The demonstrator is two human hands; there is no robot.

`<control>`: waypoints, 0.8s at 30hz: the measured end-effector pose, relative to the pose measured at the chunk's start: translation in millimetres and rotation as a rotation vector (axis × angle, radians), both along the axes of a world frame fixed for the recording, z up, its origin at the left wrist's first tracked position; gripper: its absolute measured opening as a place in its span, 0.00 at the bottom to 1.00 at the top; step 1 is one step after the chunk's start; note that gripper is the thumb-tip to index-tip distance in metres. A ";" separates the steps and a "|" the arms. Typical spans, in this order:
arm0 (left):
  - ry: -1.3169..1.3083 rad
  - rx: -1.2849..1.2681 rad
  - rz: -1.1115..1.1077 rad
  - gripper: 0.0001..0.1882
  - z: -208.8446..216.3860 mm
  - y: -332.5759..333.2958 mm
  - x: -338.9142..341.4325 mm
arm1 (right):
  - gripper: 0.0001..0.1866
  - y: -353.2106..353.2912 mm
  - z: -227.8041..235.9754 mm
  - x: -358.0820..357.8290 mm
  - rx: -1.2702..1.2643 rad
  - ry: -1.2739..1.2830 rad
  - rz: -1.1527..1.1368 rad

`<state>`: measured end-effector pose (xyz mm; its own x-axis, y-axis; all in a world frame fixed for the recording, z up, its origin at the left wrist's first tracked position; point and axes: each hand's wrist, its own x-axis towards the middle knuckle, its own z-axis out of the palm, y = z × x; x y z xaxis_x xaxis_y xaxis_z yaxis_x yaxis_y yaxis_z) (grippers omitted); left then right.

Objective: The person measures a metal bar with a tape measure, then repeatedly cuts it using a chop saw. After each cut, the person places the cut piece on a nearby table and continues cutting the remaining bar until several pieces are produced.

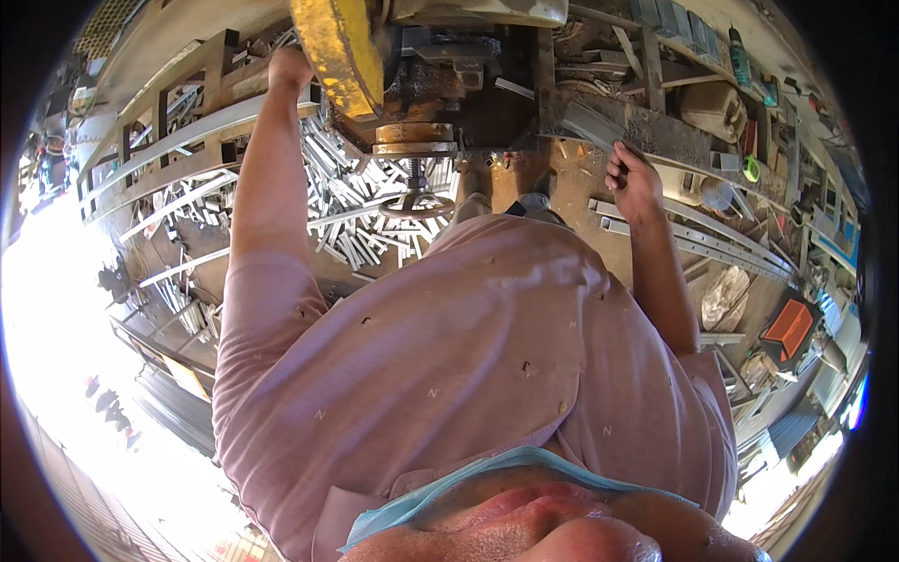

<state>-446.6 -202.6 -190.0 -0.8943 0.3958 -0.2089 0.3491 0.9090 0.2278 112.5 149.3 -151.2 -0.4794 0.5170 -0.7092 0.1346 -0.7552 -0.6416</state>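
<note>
At the upper left, my left arm reaches out to a yellow-painted machine part (342,61) with worn paint. My left hand (290,67) is closed beside it, its fingertips and anything in them hidden. On the right, my right hand (637,185) is held with curled fingers, the index finger nearest a grey metal bar (592,122) lying on the bench edge. Whether it touches the bar, or pinches something small, I cannot make out. Between the hands stands the dark, rusty machine body (487,103), with a round handwheel (417,206) on a threaded screw below it.
Many short cut metal pieces (361,225) lie heaped on the floor under the machine. Long metal profiles (702,244) extend at the right, near an orange and black case (788,328). A rack (159,126) with long bars stands at the left. A plastic container (714,110) sits at the upper right.
</note>
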 end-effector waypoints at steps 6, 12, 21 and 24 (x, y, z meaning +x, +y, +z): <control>0.061 0.007 -0.120 0.26 -2.0 24.5 15.3 | 0.07 -9.7 4.1 -12.8 -0.009 0.042 0.017; 0.088 0.012 -0.167 0.25 -2.8 26.8 30.1 | 0.06 -8.9 20.7 -75.2 0.010 0.121 0.140; 0.109 0.022 -0.208 0.25 -6.9 29.3 44.8 | 0.06 -33.5 6.2 -221.7 0.138 0.262 0.337; 0.110 0.022 -0.216 0.24 -7.7 31.4 46.5 | 0.06 -41.3 -12.0 -254.8 0.126 0.254 0.352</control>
<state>-400.0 -171.2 -197.7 -0.8053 0.5837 -0.1039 0.5587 0.8057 0.1965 -142.3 107.9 -163.2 -0.7919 0.3663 -0.4886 0.1957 -0.6056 -0.7713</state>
